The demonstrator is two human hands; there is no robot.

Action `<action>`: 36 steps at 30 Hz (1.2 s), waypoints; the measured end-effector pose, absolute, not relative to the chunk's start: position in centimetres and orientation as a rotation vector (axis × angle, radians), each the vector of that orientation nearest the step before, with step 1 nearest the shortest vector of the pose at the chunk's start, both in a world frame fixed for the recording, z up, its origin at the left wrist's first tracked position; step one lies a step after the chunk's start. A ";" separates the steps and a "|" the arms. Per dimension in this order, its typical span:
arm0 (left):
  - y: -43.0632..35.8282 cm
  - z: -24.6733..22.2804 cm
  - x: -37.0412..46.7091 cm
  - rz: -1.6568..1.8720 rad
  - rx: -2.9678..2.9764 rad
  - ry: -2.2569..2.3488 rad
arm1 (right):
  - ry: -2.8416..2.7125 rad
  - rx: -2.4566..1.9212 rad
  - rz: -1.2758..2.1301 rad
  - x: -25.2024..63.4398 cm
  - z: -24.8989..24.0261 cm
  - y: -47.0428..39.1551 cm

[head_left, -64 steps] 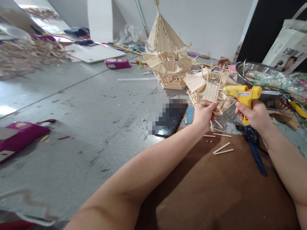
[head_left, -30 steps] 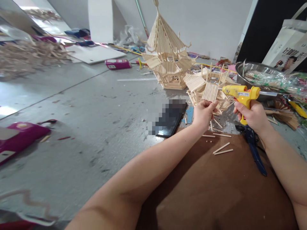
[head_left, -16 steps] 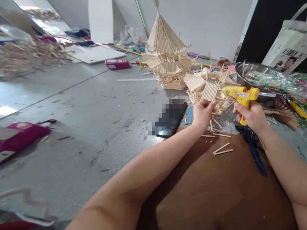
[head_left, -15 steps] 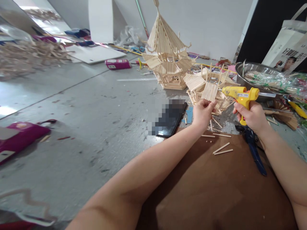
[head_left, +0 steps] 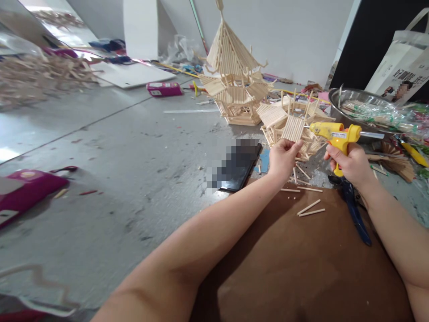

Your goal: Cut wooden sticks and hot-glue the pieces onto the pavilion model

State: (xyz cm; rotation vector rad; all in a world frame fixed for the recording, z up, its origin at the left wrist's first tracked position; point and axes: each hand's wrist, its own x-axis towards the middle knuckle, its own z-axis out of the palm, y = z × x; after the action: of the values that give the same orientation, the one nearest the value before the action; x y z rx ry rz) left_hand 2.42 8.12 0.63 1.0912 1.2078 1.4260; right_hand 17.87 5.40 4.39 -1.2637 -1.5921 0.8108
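Observation:
Between the thumb and fingers of my left hand (head_left: 284, 156) is a small panel of wooden sticks (head_left: 293, 129) laid side by side. My right hand (head_left: 351, 163) is wrapped round the handle of a yellow hot glue gun (head_left: 330, 130), a clear glue stick (head_left: 372, 135) poking out of its back. The gun's nozzle points left, close to the panel's right edge; whether it touches, I cannot tell. Just behind the panel stands a partly built stick model (head_left: 275, 115). A taller stick pagoda (head_left: 231, 58) with a pointed roof rises farther back.
Loose sticks (head_left: 311, 212) lie on a brown sheet (head_left: 301, 268), with blue-handled cutters (head_left: 355, 214) under my right wrist. A dark phone (head_left: 246, 167) is left of my left hand. At the right, a metal basin (head_left: 335, 100) holds bagged sticks. Purple packs (head_left: 164, 89) lie on the floor.
The glue gun has shifted very slightly left, with its nozzle still by the panel's right edge. My left hand and the panel look unmoved.

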 end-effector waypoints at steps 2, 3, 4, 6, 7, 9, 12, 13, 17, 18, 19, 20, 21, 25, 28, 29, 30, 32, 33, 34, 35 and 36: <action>8.2 0.6 2.4 1.424 1.105 1.216 | -1.595 -1.276 0.810 17.9 4.4 5.4; 8.2 0.5 2.4 1.423 1.113 1.223 | -1.590 -1.278 0.811 17.9 4.4 5.4; 8.3 0.4 2.3 1.423 1.125 1.232 | -1.584 -1.278 0.815 17.9 4.4 5.4; 8.4 0.3 2.1 1.427 1.159 1.247 | -1.575 -1.273 0.824 18.0 4.4 5.4; 8.5 0.2 2.0 1.430 1.180 1.254 | -1.574 -1.270 0.828 18.0 4.4 5.4; 8.7 0.0 1.9 1.435 1.215 1.267 | -1.574 -1.265 0.833 18.0 4.4 5.3; 8.8 -0.2 1.7 1.434 1.234 1.295 | -1.561 -1.259 0.837 18.1 4.5 5.2; 8.9 -0.3 1.7 1.432 1.238 1.303 | -1.557 -1.259 0.839 18.1 4.5 5.2; 8.9 -0.3 1.7 1.422 1.255 1.325 | -1.563 -1.261 0.844 18.2 4.5 5.2; 8.9 -0.2 1.7 1.422 1.258 1.329 | -1.568 -1.262 0.842 18.3 4.4 5.2; 8.9 -0.2 1.7 1.421 1.263 1.332 | -1.575 -1.262 0.841 18.3 4.4 5.2; 8.9 -0.1 1.7 1.420 1.269 1.333 | -1.578 -1.261 0.840 18.3 4.3 5.2; 8.9 -0.1 1.7 1.420 1.275 1.334 | -1.580 -1.260 0.840 18.3 4.3 5.2; 8.9 0.0 1.6 1.405 1.284 1.337 | -1.555 -1.245 0.859 18.2 4.4 5.1; 8.6 0.3 1.5 1.342 1.326 1.356 | -1.526 -1.232 0.870 18.2 4.8 4.9; 8.3 0.4 1.4 1.310 1.360 1.358 | -1.517 -1.226 0.869 18.3 5.0 4.8; 8.1 0.6 1.3 1.273 1.403 1.356 | -1.507 -1.219 0.871 18.4 5.2 4.8; 7.6 0.9 1.1 1.184 1.497 1.340 | -1.482 -1.193 0.884 18.7 5.7 4.6; 7.4 1.1 1.0 1.131 1.544 1.321 | -1.473 -1.177 0.897 18.8 6.0 4.6; 7.2 1.3 0.8 1.077 1.589 1.298 | -1.466 -1.161 0.907 19.0 6.2 4.5; 7.0 1.6 0.7 1.021 1.638 1.272 | -1.462 -1.149 0.915 19.1 6.5 4.3; 6.9 1.9 0.5 0.968 1.693 1.247 | -1.462 -1.139 0.921 19.1 6.7 4.2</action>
State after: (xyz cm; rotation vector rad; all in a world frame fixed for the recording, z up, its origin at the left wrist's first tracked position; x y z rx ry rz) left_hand 0.55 6.92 1.85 1.6926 1.2469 0.9677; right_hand 19.13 4.16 6.74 -1.1395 -1.4617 0.9207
